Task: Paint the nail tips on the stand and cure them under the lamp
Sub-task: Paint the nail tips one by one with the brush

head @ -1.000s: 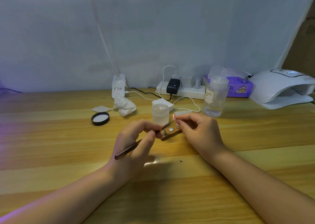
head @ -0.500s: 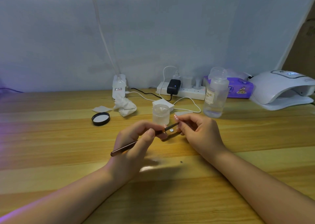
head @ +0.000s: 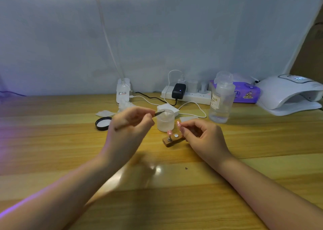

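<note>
Wooden tabletop (head: 244, 142): small brown wooden nail-tip stand (head: 173, 141) long axis left-right, right hand (head: 201, 137) pinching its right end, left hand (head: 130, 123) gripping thin dark-tipped brush (head: 158, 114) just far-left, over frosted jar (head: 165, 120).

The wooden table (head: 52, 142) before me is carrying a stand (head: 172, 141), jar (head: 165, 120), black lid (head: 103, 123), bottle (head: 221, 101), power strip (head: 192, 96) and lamp (head: 288, 94).

Small wooden stand (head: 172, 141) on the table carries one pink nail tip (head: 169, 132).
</note>
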